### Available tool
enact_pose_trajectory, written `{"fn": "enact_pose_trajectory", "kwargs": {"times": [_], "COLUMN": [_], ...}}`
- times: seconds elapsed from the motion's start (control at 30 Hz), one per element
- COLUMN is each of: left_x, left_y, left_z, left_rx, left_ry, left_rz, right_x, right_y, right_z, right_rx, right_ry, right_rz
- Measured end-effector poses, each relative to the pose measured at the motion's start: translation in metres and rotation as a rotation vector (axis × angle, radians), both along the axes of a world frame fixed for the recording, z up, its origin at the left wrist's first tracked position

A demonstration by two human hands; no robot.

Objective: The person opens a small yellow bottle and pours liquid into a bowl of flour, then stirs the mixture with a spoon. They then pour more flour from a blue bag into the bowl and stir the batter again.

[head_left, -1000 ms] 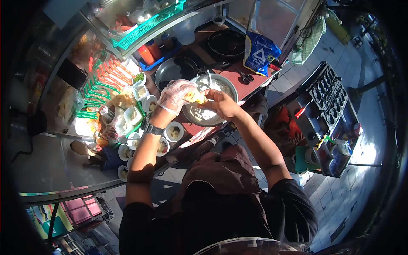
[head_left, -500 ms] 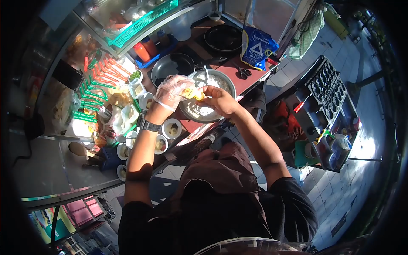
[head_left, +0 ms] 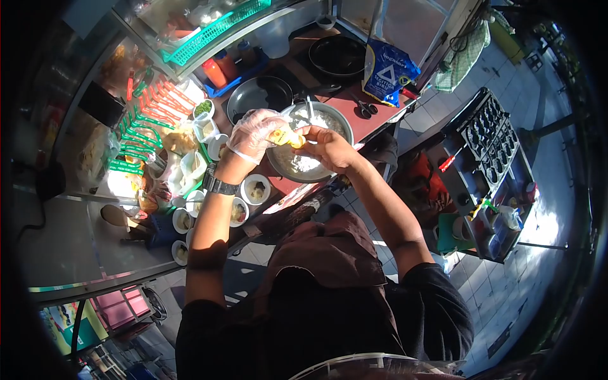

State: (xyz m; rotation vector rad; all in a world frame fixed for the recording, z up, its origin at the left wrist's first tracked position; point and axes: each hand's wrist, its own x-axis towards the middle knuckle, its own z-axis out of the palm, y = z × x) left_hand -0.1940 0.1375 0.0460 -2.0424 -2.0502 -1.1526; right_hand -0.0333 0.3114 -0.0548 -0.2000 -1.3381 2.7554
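Note:
My left hand [head_left: 252, 133], in a clear plastic glove, is closed on a small yellow packet [head_left: 286, 137]. From the other side the fingers of my bare right hand [head_left: 332, 151] pinch the same packet; what is printed on it is too small to read. Both hands are above a wide round metal bowl [head_left: 348, 126]. White powder [head_left: 307, 166] lies in the bowl, partly hidden by my hands. A utensil handle [head_left: 310, 107] leans at the bowl's far side.
Behind the bowl are a dark pan [head_left: 259, 95], another black pan [head_left: 335, 56], a blue bag [head_left: 387, 75] and scissors [head_left: 365, 109]. White cups [head_left: 256, 190] and a tub of chopped greens [head_left: 203, 108] stand left. A moulded griddle [head_left: 487, 142] is at right.
Both hands stay over the bowl with the packet between them, and their grip looks nearly the same. The whole view has shifted slightly.

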Motion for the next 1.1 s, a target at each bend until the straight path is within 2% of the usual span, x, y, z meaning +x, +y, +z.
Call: {"fn": "enact_pose_trajectory", "kwargs": {"times": [0.2, 0.3, 0.37, 0.4, 0.43, 0.5, 0.53, 0.57, 0.63, 0.67, 0.8, 0.9, 0.97, 1.03, 1.1], "left_x": [0.001, -0.002, -0.003, -0.003, -0.001, -0.001, -0.001, -0.001, -0.001, 0.000, -0.001, 0.000, 0.000, -0.003, -0.007], "left_y": [-0.003, -0.005, -0.006, -0.008, -0.011, -0.014, -0.015, -0.016, -0.019, -0.021, -0.024, -0.026, -0.025, -0.025, -0.026], "left_z": [0.003, -0.001, -0.007, -0.009, -0.010, -0.017, -0.024, -0.030, -0.033, -0.035, -0.045, -0.048, -0.050, -0.057, -0.058], "left_rx": [-0.011, -0.018, 0.002, 0.003, 0.011, 0.017, 0.005, -0.007, -0.015, -0.024, -0.052, -0.050, -0.071, -0.049, -0.027], "left_ry": [-0.015, -0.018, -0.155, -0.156, -0.190, -0.228, -0.285, -0.342, -0.314, -0.283, -0.303, -0.264, -0.331, -0.354, -0.376], "left_rz": [-0.009, 0.016, 0.044, 0.047, 0.075, 0.106, 0.128, 0.150, 0.152, 0.152, 0.154, 0.140, 0.149, 0.136, 0.121], "right_x": [-0.001, -0.002, -0.004, -0.002, -0.003, -0.004, 0.002, 0.003, 0.000, -0.001, -0.003, 0.000, 0.003, 0.004, 0.009], "right_y": [0.002, 0.007, 0.012, 0.013, 0.015, 0.023, 0.020, 0.020, 0.024, 0.025, 0.031, 0.033, 0.035, 0.049, 0.056], "right_z": [0.009, 0.013, 0.005, 0.008, 0.011, 0.017, 0.047, 0.046, 0.045, 0.045, 0.037, 0.043, 0.051, 0.038, 0.027], "right_rx": [-0.022, -0.139, -0.046, 0.100, 0.100, 0.791, 1.074, 1.073, 1.406, 1.474, 1.544, 1.554, 1.320, 1.205, 0.973], "right_ry": [-0.029, -0.098, -0.021, 0.018, 0.016, 0.082, -0.086, -0.090, 0.192, 0.237, 0.192, 0.198, 0.085, -0.116, -0.058], "right_rz": [0.019, 0.034, 0.013, -0.037, -0.033, -0.202, -0.154, -0.149, -0.210, -0.194, -0.135, -0.233, -0.305, -0.333, -0.373]}}
